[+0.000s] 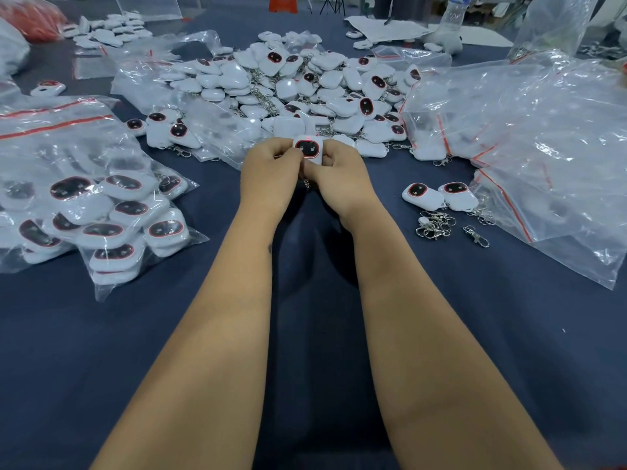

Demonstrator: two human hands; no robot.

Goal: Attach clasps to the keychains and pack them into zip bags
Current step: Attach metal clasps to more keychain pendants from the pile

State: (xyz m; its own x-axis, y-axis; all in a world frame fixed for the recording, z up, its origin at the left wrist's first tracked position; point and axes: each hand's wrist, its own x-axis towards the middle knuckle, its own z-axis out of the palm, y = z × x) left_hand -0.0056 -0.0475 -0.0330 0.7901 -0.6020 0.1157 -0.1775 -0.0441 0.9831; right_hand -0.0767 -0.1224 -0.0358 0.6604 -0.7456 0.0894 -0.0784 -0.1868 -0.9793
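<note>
Where hands [271,171] meet, keychain [308,149].

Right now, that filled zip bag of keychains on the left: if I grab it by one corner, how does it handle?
The filled zip bag would probably sag, since its film is thin and wrinkled. The keychains inside it lie loose, so they would likely slide toward the low end. It looks fairly heavy for a bag, packed with many hard white pieces.

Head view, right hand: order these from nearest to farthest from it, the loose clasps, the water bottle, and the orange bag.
1. Loose clasps: on the cloth just right of the right hand, a little toward the person.
2. Water bottle: far edge of the table, right of centre.
3. Orange bag: far left corner, across the table from that hand.
</note>
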